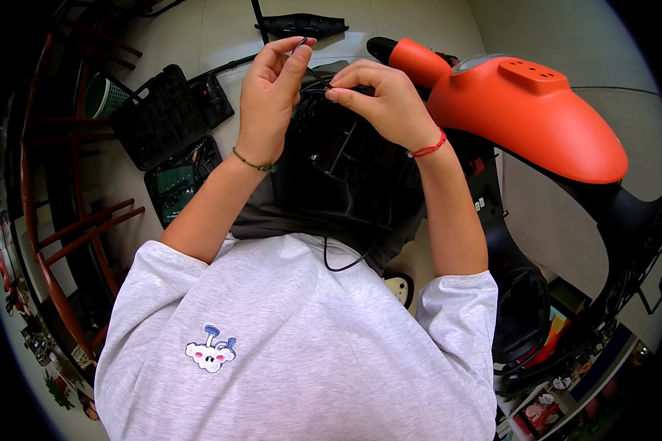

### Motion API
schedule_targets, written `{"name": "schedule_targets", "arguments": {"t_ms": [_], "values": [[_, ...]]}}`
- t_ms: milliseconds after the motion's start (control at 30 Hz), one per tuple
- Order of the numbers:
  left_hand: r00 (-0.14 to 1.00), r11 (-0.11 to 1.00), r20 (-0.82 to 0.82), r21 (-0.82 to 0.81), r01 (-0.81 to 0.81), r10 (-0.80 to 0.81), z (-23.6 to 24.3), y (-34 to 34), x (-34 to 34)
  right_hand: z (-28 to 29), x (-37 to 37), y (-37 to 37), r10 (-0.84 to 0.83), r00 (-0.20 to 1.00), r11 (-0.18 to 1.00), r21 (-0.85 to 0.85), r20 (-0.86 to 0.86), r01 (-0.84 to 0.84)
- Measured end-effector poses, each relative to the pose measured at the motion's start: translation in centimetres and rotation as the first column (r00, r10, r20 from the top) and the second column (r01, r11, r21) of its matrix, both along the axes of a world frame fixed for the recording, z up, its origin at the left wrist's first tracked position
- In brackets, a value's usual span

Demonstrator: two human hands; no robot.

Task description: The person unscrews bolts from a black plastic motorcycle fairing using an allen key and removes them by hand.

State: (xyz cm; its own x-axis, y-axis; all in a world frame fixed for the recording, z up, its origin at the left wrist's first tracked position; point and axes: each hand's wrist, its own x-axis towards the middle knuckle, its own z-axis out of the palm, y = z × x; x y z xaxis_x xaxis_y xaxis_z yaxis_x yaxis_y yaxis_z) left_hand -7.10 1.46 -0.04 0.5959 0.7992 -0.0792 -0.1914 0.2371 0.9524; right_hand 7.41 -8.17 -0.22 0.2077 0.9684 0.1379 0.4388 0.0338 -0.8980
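A thin black cable (318, 76) runs between my two raised hands. The thumb and fingers of my left hand (268, 99) pinch it near a dark tip that sticks up between them. My right hand (386, 99) is closed on the same cable a little lower and to the right, thumb against fingertips. Below the hands, a large black plastic part (331, 158) rests on my lap, its inner details too dark to make out. A loop of black cable (340, 269) hangs from it over the front of my shirt.
To the right stands an orange and black scooter-like vehicle (522, 110). An open black tool case (158, 114) lies on the floor at left, near a wooden chair (73, 242) and a pale green basket (104, 95). Another black plastic piece (301, 26) lies ahead on the floor.
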Motion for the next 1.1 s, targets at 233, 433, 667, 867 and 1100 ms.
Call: {"name": "schedule_targets", "arguments": {"t_ms": [233, 433, 667, 867, 1100], "values": [[0.983, 0.925, -0.078, 0.333, 0.185, -0.169, 0.6, 2.3, -0.7, -0.4, 0.1, -0.1, 0.004, 0.999, 1.000, -0.025, -0.034, -0.005], [0.916, 0.825, -0.124, 0.403, 0.398, -0.381, 0.5, 4.2, -1.5, -0.3, 0.1, -0.3, 0.052, 0.997, 0.998, 0.020, -0.061, -0.051], [0.908, 0.875, -0.033, 0.254, 0.413, -0.419, -0.1, 3.5, -1.4, -0.3, 0.0, -0.5, 0.043, 0.998, 0.999, -0.008, 0.045, -0.042], [0.834, 0.576, -0.433, 0.604, 0.550, -0.342, 2.5, 5.3, -2.7, -0.6, -0.2, -0.4, 0.042, 0.994, 0.999, 0.030, 0.100, -0.045], [0.820, 0.264, -0.522, 0.777, 0.571, -0.234, 4.1, 6.3, -2.3, -0.9, -0.1, -0.6, 0.008, 0.992, 1.000, 0.029, 0.128, -0.012]]}}
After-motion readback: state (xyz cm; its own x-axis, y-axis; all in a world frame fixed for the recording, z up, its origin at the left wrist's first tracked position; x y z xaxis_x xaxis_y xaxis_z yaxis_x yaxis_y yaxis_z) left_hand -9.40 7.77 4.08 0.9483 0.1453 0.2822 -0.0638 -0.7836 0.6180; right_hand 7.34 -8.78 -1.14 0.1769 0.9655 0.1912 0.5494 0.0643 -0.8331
